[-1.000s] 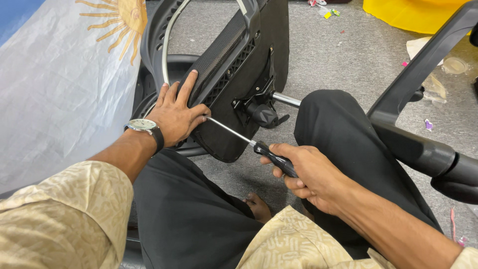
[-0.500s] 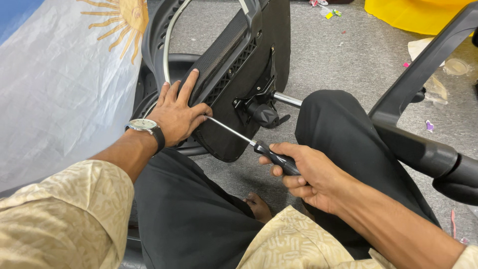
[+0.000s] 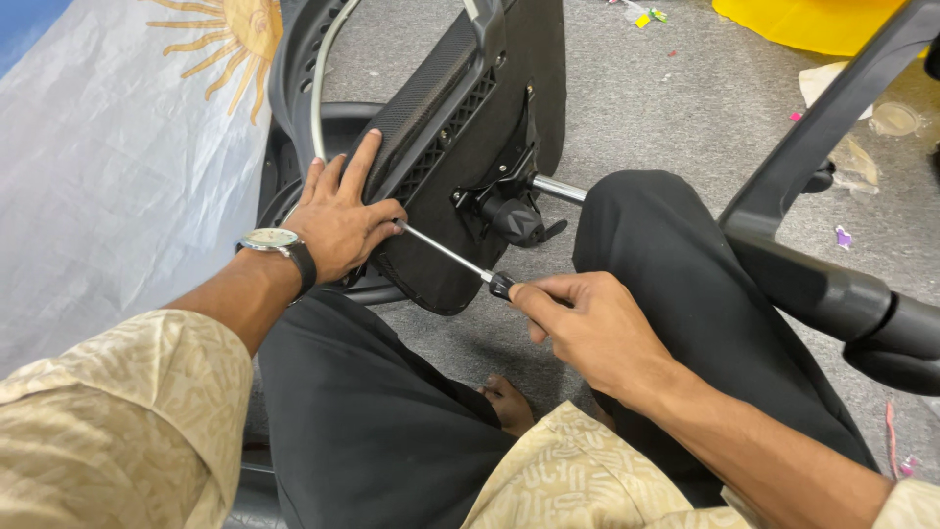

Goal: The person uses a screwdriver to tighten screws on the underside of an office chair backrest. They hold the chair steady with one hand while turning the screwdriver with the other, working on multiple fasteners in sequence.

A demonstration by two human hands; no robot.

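Bright, even overhead light, soft shadows under the legs, sharp focus throughout.

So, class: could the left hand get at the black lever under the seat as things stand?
Probably yes: the left hand rests flat on the seat, empty, and the lever lies close by with only the screwdriver shaft crossing between.

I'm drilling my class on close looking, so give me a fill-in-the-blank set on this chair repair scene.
1. The right hand grips a ____ by its handle.
2. The left hand presses on the black chair seat and wears a ____ at the wrist.
3. The tool's metal shaft points toward the ____ hand.

Missing words: screwdriver; wristwatch; left
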